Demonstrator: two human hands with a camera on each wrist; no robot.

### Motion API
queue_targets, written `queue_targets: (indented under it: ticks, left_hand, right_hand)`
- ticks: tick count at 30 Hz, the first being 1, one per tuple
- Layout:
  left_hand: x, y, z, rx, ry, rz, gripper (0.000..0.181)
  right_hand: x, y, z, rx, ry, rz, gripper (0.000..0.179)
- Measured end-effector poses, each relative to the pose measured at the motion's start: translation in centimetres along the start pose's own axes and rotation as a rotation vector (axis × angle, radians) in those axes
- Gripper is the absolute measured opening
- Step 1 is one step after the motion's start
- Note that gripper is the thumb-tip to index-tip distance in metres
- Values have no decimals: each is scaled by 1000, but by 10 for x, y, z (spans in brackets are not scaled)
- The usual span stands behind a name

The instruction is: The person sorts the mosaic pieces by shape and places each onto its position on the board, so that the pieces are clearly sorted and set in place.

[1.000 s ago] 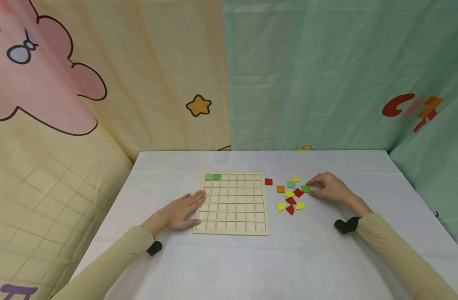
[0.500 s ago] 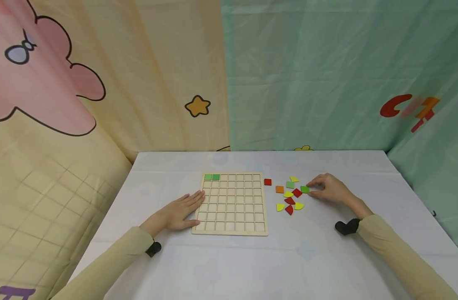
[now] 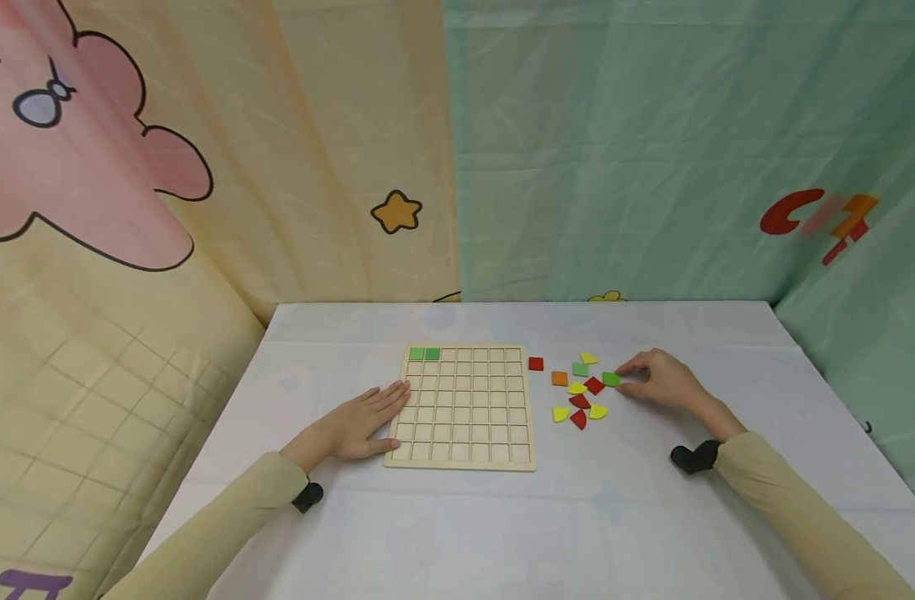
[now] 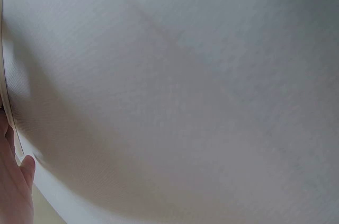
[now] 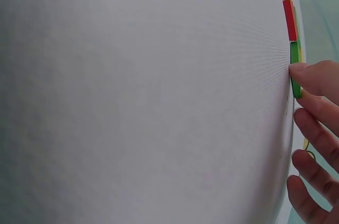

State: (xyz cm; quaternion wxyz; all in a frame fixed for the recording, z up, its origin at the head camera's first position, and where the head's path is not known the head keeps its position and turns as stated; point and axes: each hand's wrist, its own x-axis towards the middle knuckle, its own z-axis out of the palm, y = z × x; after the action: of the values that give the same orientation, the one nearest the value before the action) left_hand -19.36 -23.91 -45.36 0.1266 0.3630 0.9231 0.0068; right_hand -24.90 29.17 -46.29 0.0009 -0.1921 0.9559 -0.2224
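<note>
My left hand (image 3: 363, 423) lies flat with fingers spread, its fingertips and thumb on the left border of a wooden grid board (image 3: 457, 466). In the left wrist view only part of that hand (image 4: 16, 181) shows, at the left edge. Two green square tiles, one light (image 3: 417, 354) and one darker (image 3: 432, 354), fill the top-left cells. Right of the board, my right hand (image 3: 666, 382) pinches a green tile (image 3: 611, 379) by its right side, low at the table. The right wrist view shows thumb and index finger on this green tile (image 5: 295, 70), the other fingers loosely bent.
Beside the board lie a red square (image 3: 536, 364), an orange square (image 3: 559, 378), a light green square (image 3: 581, 369) and another red square (image 3: 594, 385). Several yellow and red quarter-round pieces, such as a yellow one (image 3: 561, 414), lie among them. Curtains (image 3: 607, 150) hang behind the white table (image 3: 502, 542).
The green tile at my right fingertips has turned slightly and lies more level with the table's edge. My right hand has shifted very little; my left hand stays in place.
</note>
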Motion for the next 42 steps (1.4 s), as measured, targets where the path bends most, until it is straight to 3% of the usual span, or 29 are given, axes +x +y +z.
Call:
queue_targets:
  ticks: [6,17,42]
  left_hand:
    - [1,0,2,-2,21,12,82]
    - [0,1,1,-3,-1,6,82]
    - [0,1,0,-17,-4,-5,82]
  right_hand:
    - [-2,-1,-1,4,10,14,26]
    - [-2,-3,-3,6,39,50,26]
    - [1,-27,-10,-10,82,74,28]
